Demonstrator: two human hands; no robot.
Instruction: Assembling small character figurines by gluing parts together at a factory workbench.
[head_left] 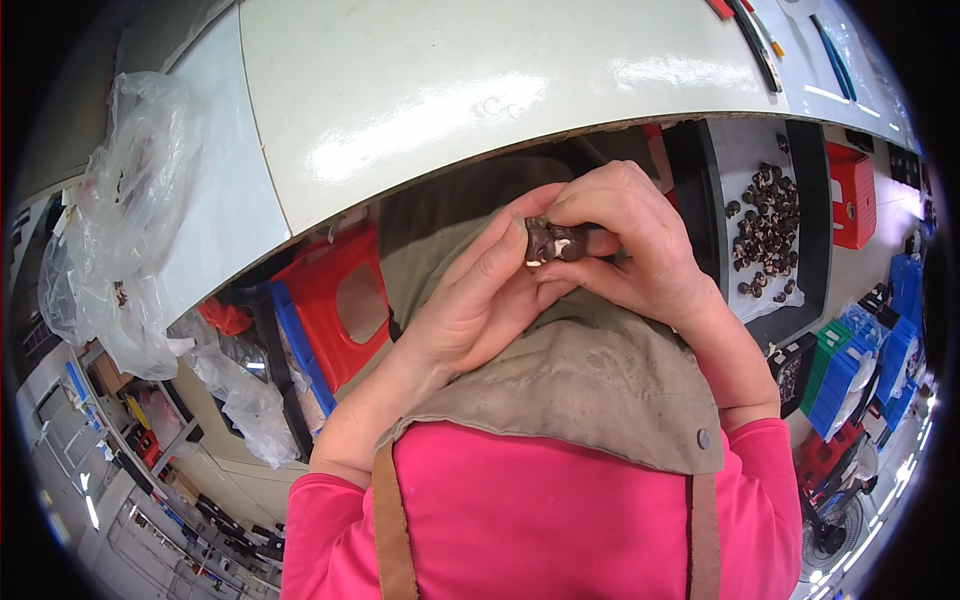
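Note:
A small dark brown figurine with white patches (552, 243) is held between my two hands, above my lap and just in front of the bench edge. My left hand (478, 285) grips its left side, the thumb against it and the other fingers partly hidden behind. From the right, my right hand (632, 235) closes round it with thumb and fingers. The fingers cover part of the figurine, so its full shape does not show. Many similar dark and white pieces (768, 225) lie in an open drawer (722, 200) to my right.
A pale worktop (420, 70) spans the front, with several slim tools (755, 45) at its far right. Crumpled clear plastic bags (150, 190) hang over the left end. Red stools (335, 290) flank my lap, and blue bins (850, 375) stand at right.

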